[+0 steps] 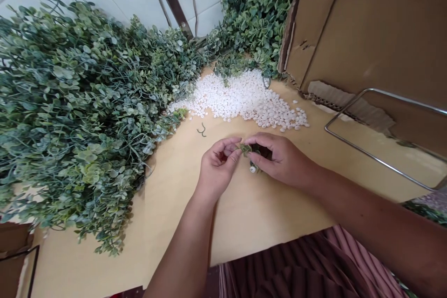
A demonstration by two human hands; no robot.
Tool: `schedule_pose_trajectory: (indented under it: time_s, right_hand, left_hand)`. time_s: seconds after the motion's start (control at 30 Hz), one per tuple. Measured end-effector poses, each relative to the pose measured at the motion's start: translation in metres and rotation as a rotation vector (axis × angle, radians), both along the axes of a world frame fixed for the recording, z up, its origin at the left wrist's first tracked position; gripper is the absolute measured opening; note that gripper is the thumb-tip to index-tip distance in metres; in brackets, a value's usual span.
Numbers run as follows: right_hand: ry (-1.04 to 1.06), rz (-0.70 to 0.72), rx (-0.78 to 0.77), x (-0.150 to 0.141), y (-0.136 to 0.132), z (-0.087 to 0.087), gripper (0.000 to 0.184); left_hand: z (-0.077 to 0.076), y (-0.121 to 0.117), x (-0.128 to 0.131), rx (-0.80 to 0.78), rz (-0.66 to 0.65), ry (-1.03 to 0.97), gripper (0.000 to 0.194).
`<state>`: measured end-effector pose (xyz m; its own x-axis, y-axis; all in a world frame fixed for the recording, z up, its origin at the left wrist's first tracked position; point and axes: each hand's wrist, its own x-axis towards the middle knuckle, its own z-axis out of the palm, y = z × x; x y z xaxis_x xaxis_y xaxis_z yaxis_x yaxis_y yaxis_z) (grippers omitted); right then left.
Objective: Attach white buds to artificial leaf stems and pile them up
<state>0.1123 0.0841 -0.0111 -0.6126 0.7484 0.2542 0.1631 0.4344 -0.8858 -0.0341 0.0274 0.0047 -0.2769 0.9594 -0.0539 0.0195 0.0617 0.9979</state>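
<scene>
Over the middle of the table, my left hand (pixel 219 160) and my right hand (pixel 275 153) meet fingertip to fingertip. Between them they pinch a small sprig of artificial greenery (pixel 245 149). A white bead-like piece (pixel 253 169) shows just below the sprig, under my right fingers; how it is joined there I cannot make out. Beyond my hands spreads a heap of small white pieces (pixel 237 98). Two short green stem bits (pixel 201 130) lie on the table, up and left of my left hand.
A large pile of artificial leaf sprays (pixel 80 102) covers the left side, with more greenery (pixel 261 9) at the back. A cardboard box (pixel 370 46) stands at the right, by a bent metal wire frame (pixel 377 163). Tan sheeting (pixel 174 214) covers the table.
</scene>
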Motion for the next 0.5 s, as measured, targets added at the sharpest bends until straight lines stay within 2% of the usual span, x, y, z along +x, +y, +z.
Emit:
schedule_pose_trajectory:
  time_s: [0.17, 0.33, 0.5]
  right_hand:
    - [0.019, -0.063, 0.043, -0.002, 0.000, -0.001, 0.016]
    - [0.174, -0.199, 0.061, -0.006, -0.001, -0.002, 0.015]
    - [0.336, -0.166, -0.166, -0.006, 0.001, -0.001, 0.008]
  left_hand:
    - [-0.001, 0.002, 0.001, -0.007, 0.018, -0.028, 0.022]
    - [0.001, 0.005, 0.008, 0.019, 0.053, -0.110, 0.028]
    - [0.001, 0.009, 0.012, -0.050, 0.057, -0.127, 0.023]
